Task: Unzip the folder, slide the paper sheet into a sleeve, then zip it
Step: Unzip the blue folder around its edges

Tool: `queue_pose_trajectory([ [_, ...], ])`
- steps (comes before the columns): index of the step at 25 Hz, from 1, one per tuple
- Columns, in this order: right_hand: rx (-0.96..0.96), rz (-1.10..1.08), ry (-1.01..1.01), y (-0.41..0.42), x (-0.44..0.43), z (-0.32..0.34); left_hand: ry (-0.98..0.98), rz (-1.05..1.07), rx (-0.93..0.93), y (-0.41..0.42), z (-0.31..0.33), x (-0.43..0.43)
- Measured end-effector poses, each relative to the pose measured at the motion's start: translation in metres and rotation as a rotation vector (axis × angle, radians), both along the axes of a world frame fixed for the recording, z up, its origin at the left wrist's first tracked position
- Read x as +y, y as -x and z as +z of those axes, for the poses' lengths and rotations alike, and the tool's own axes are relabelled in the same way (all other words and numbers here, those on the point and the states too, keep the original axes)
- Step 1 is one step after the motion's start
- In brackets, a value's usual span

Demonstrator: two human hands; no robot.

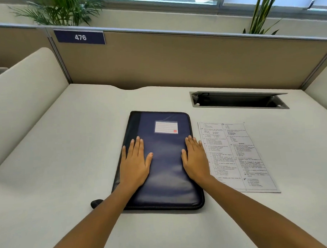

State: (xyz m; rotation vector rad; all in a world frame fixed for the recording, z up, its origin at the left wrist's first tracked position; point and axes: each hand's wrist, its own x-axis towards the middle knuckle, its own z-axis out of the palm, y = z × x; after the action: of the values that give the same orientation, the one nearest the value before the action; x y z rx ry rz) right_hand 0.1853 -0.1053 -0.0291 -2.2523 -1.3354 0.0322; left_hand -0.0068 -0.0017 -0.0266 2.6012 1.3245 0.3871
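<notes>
A dark blue zip folder lies closed and flat in the middle of the white desk, with a white label near its top. My left hand rests palm down on its left half, fingers spread. On the folder's right edge my right hand lies flat too, its outer fingers reaching over the edge. Neither hand grips anything. A printed paper sheet lies flat on the desk just right of the folder. A small dark tab pokes out by the folder's near left corner, partly behind my left forearm.
An open cable tray slot is sunk into the desk at the back right. Beige partition walls enclose the desk on three sides, with a sign reading 476. Potted plants stand behind the partition.
</notes>
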Motion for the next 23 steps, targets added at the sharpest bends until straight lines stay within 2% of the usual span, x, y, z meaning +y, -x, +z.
queue_pose_trajectory([
  [5, -0.061, -0.037, -0.216, -0.033, 0.025, 0.013, -0.018, -0.002, -0.028, 0.001, -0.005, 0.000],
  [9, -0.033, -0.012, -0.240, -0.060, 0.072, 0.020, -0.010, -0.001, -0.029, 0.000, -0.006, 0.000],
  [14, 0.015, 0.134, -0.239, -0.078, 0.158, 0.032, -0.002, 0.019, 0.017, -0.001, -0.006, 0.000],
  [18, 0.151, 0.369, -0.147, -0.075, 0.230, 0.040, -0.002, 0.027, 0.056, 0.000, -0.003, -0.001],
  [23, 0.233, 0.685, 0.182, -0.054, 0.290, 0.043, 0.003, 0.037, 0.090, 0.000, 0.000, -0.002],
])
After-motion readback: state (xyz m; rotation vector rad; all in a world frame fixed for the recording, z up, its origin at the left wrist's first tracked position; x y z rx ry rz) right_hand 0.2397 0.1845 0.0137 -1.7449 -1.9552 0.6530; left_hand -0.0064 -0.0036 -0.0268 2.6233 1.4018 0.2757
